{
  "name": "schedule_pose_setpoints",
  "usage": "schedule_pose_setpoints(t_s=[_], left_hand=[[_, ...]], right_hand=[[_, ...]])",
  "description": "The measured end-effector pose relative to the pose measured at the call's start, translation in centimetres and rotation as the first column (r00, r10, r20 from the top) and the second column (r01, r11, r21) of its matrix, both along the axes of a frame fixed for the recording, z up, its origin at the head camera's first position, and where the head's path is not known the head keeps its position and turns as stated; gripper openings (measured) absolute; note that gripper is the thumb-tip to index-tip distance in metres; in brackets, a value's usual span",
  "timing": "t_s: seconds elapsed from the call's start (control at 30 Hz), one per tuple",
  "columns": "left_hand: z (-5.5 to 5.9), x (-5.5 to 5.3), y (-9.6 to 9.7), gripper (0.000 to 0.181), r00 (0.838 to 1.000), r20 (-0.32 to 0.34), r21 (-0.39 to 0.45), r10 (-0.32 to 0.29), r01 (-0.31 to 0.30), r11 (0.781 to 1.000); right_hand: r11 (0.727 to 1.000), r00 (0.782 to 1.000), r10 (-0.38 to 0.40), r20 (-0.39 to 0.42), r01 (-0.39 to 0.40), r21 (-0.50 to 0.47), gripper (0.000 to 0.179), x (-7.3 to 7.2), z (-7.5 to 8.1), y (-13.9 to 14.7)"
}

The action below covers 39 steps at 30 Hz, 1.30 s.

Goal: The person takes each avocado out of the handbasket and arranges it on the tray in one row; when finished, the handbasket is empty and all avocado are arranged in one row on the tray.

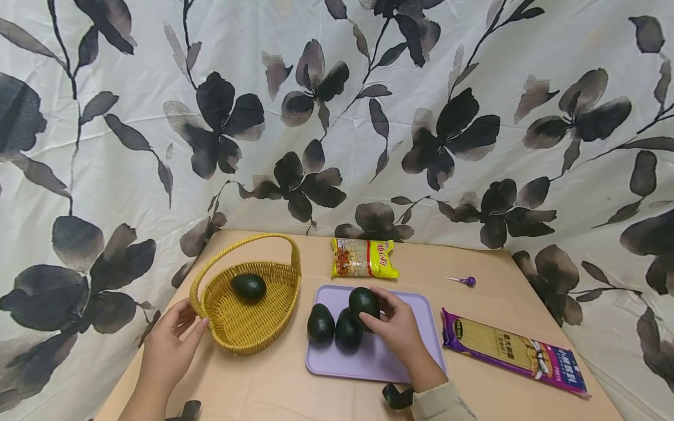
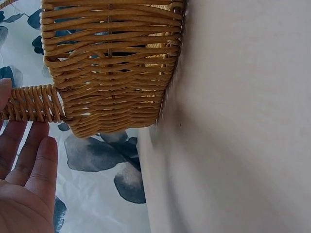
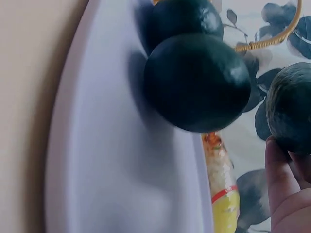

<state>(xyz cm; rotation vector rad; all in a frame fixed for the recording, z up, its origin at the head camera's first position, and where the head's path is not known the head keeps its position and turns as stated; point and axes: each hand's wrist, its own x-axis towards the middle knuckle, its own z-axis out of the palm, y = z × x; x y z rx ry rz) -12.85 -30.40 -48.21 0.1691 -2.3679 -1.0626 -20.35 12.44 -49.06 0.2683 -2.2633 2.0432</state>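
Gripping basket handle [image 1: 261,235] with left hand [image 1: 171,345], pinching avocado [image 1: 362,303] over tray [image 1: 423,310] with right hand [image 1: 398,325]; could totally drop the avocado, tbh, if holding that smooth skin too loosely.

left hand [image 1: 171,345]: near left, reaching far; grip on, thumb against fingers with a gap between
left thumb [image 1: 197,333]: right side of hand, pointing far right
left fingers [image 2: 38,162]: slightly bent, palm side visible in left wrist view
left forearm [image 1: 147,397]: bare, in from near left edge
right hand [image 1: 396,324]: middle of scene, right of and well apart from left hand; curled in a grip
right thumb [image 1: 371,322]: near side, pointing left
right fingers [image 1: 388,299]: far side, bent
right forearm [image 1: 427,371]: angled in from near right
sleeve [image 1: 439,403]: light, below right wrist
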Motion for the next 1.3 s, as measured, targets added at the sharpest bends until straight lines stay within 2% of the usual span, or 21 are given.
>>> schedule_pose_setpoints(t_s=[0.43,0.7,1.03,1.3], left_hand=[[-0.2,0.0,-0.1,0.051,1.0,-0.005,0.0,-0.008,0.008,1.0],[0.1,0.1,0.1,0.052,1.0,-0.002,-0.005,-0.005,0.005,1.0],[-0.1,0.3,-0.3,0.052,0.999,-0.048,-0.016,-0.016,0.015,1.0],[0.1,0.1,0.0,0.052,0.999,-0.03,-0.008,-0.014,0.013,1.0]], right_hand=[[0.992,0.995,-0.081,0.066,0.074,0.099,0.064,0.4,-1.7,1.5],[0.975,0.99,-0.126,0.062,0.113,0.189,0.063,0.5,-2.5,1.9],[0.959,0.99,-0.132,0.05,0.115,0.26,0.063,0.5,-3.8,2.0],[0.943,0.99,-0.135,0.044,0.115,0.312,0.065,0.5,-4.0,2.3]])
